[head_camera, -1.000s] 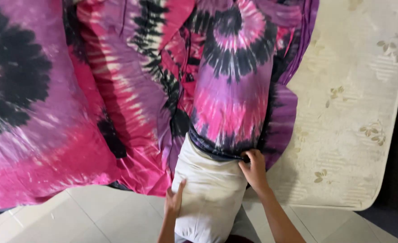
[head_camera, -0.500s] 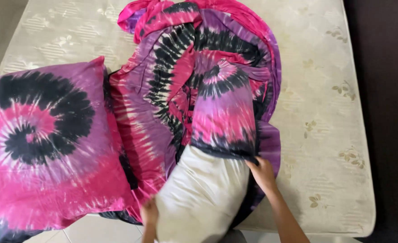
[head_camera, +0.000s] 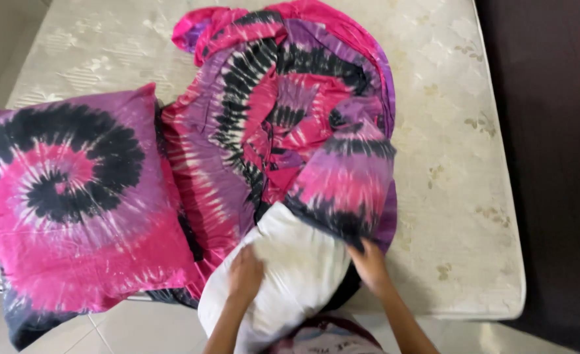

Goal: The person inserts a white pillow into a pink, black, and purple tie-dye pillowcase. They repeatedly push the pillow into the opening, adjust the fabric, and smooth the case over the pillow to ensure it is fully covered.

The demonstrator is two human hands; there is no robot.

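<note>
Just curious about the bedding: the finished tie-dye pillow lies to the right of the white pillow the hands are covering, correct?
Not quite. In the head view the finished tie-dye pillow lies to the left of the white pillow, not the right. Both hands are at the white pillow: left hand, right hand.

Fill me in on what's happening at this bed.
A person is fitting a tie-dye pillowcase over a white pillow at the mattress edge. The left hand presses flat on the bare pillow; the right hand has a grip on the case's open edge. The far end is covered, the near end bare. A covered pillow and a bunched sheet lie alongside.
</note>
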